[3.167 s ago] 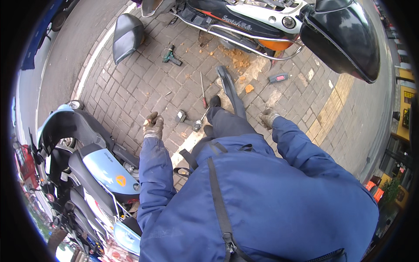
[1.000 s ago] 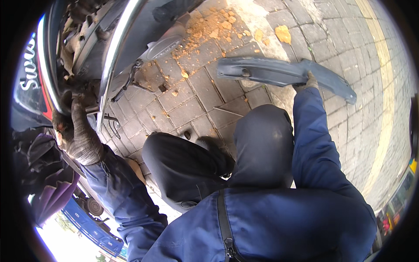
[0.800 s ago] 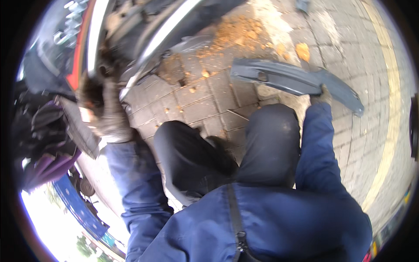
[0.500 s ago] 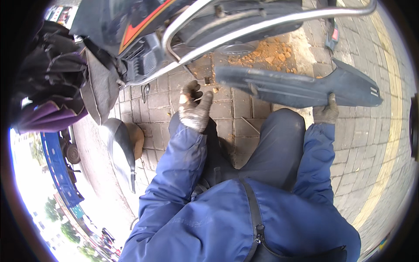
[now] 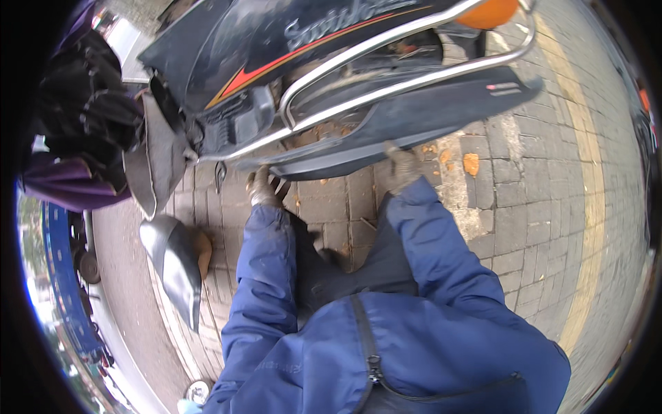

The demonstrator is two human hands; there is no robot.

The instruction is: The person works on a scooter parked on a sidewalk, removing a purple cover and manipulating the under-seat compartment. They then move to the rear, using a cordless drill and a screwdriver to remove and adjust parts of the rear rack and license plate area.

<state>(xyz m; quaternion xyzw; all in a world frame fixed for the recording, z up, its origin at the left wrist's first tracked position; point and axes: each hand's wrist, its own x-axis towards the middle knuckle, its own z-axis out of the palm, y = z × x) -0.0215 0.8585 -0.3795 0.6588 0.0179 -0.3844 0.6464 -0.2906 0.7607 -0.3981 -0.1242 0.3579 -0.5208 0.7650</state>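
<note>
A long dark plastic scooter side panel (image 5: 441, 114) lies along the lower side of the black scooter (image 5: 255, 41), just under its chrome guard bar (image 5: 386, 84). With a worn work glove on, my right hand (image 5: 403, 169) grips the panel's lower edge near its middle, thumb on the outer face. At the panel's narrow left end my left hand (image 5: 262, 188), also gloved, has its fingers bent around the edge. Part of the panel's upper edge is behind the bar. Whether it touches the scooter's frame, I cannot tell.
Another dark curved panel (image 5: 172, 265) rests on the ground at my left, against something brown. Dark fabric with a purple lining (image 5: 83, 183) hangs from the scooter's left end. Orange-brown debris (image 5: 471, 164) is scattered on the paving bricks. A blue truck (image 5: 65, 276) stands on the road.
The side panel has moved left and up, from in front of my right knee to beneath the scooter's bar. My left hand, empty before, has come to its left end. My view has shifted.
</note>
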